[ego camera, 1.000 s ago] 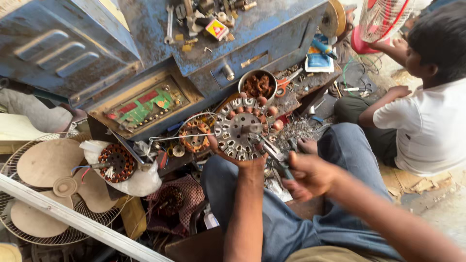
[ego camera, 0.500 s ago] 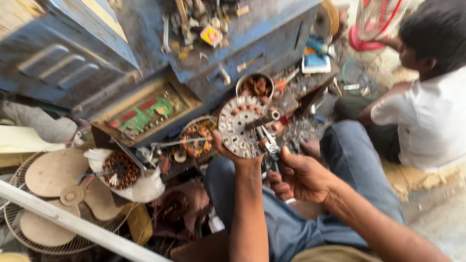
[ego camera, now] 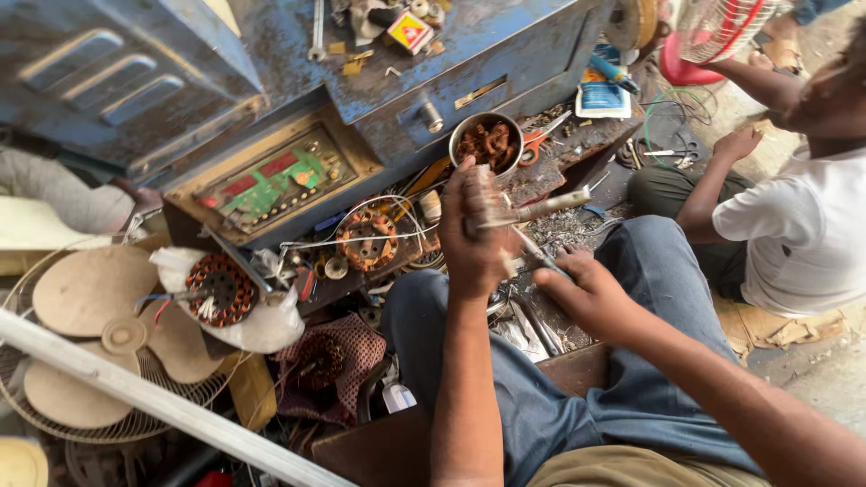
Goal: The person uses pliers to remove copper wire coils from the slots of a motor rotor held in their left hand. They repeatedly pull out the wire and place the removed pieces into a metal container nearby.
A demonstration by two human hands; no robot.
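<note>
Top middle of the frame there's a small square red-and-yellow box [ego camera: 409, 29] on the blue metal cabinet [ego camera: 505, 45], and a blue-and-white packet [ego camera: 603, 94] lies further right. My left hand [ego camera: 475, 236] sits dead centre, grip wrapped tight around a motor part with a shaft [ego camera: 550, 206] poking right, the hand hiding most of it. My right hand [ego camera: 591, 289], just below, has its grip closed on a thin tool [ego camera: 538, 252]. A steel bowl [ego camera: 487, 144] just above holds coppery bits. Left, a copper-wound stator [ego camera: 219, 290] rests on white plastic.
</note>
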